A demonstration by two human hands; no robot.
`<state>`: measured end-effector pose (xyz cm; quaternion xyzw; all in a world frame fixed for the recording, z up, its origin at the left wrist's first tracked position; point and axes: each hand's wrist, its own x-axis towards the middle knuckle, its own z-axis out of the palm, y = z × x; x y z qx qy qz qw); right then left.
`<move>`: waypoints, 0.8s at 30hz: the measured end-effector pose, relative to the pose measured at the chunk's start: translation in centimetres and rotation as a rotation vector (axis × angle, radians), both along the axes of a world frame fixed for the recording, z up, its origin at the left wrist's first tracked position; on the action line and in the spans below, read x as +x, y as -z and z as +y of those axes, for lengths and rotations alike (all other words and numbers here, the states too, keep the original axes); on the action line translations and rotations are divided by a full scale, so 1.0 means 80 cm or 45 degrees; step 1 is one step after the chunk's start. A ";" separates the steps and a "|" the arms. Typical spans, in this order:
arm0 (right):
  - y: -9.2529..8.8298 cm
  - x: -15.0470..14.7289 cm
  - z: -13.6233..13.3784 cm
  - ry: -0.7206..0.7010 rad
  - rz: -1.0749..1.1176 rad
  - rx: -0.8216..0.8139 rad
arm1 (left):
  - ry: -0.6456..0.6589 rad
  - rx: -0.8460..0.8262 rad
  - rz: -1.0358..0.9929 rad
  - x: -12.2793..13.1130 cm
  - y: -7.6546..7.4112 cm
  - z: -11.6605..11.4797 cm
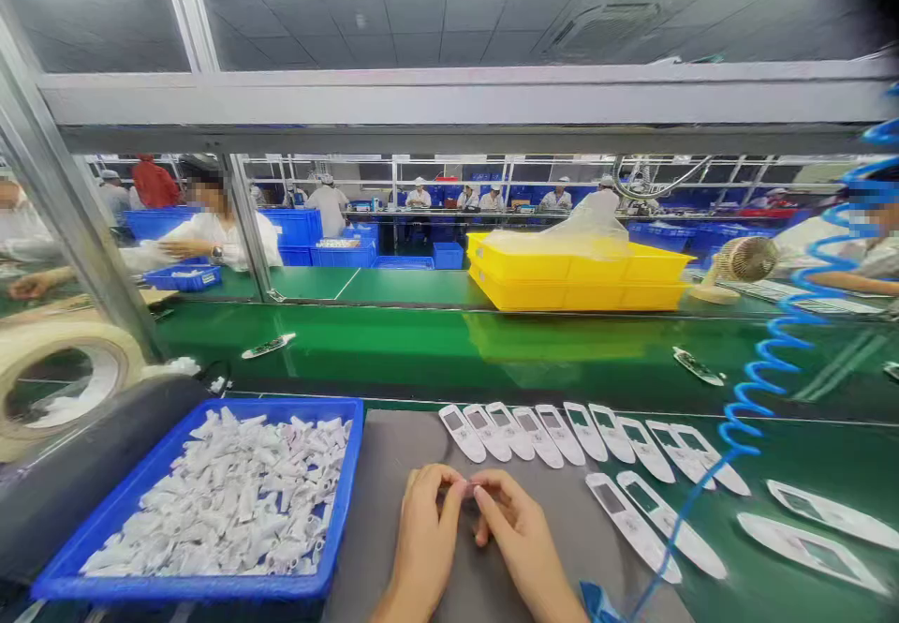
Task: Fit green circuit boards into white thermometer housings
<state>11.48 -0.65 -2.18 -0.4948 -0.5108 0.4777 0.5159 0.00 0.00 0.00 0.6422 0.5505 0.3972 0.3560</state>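
My left hand point(430, 520) and my right hand point(516, 525) meet over a grey mat point(393, 445), thumbs and forefingers pinched together. Something small and thin seems to sit between the fingertips, too small to name. Just beyond the hands, several white oval plastic covers point(537, 437) with rectangular windows lie in a slanted row. More such covers point(632, 525) rest to the right of my right hand. A blue tray point(355, 473) on the left is heaped with small white plastic parts point(245, 501).
A coiled blue air hose point(762, 370) hangs at the right, reaching down over the covers. Yellow bins point(576, 295) stand beyond the green conveyor point(393, 337), which carries small circuit boards point(268, 347). A tape roll point(126, 370) and metal post point(91, 201) are left. Co-workers sit farther off.
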 end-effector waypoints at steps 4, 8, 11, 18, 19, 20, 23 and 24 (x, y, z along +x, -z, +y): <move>0.001 0.003 -0.002 -0.005 -0.002 -0.015 | 0.001 -0.043 -0.044 0.004 0.003 0.004; 0.007 0.004 0.000 -0.006 0.012 -0.036 | 0.029 -0.066 -0.085 0.006 0.004 0.003; 0.010 0.004 0.001 -0.018 0.037 -0.040 | 0.031 -0.072 -0.084 0.007 0.002 0.002; 0.002 0.003 -0.003 -0.037 0.093 -0.040 | 0.066 -0.060 -0.130 0.007 -0.010 -0.002; 0.000 0.002 -0.003 -0.038 0.090 -0.042 | 0.069 -0.059 -0.130 0.007 -0.011 -0.002; -0.001 0.002 -0.004 -0.037 0.088 -0.043 | 0.071 -0.059 -0.127 0.007 -0.012 -0.003; -0.002 0.002 -0.004 -0.033 0.097 -0.046 | 0.093 -0.045 -0.123 0.009 -0.011 -0.004; -0.002 0.003 -0.004 -0.032 0.100 -0.044 | 0.102 -0.037 -0.123 0.009 -0.011 -0.004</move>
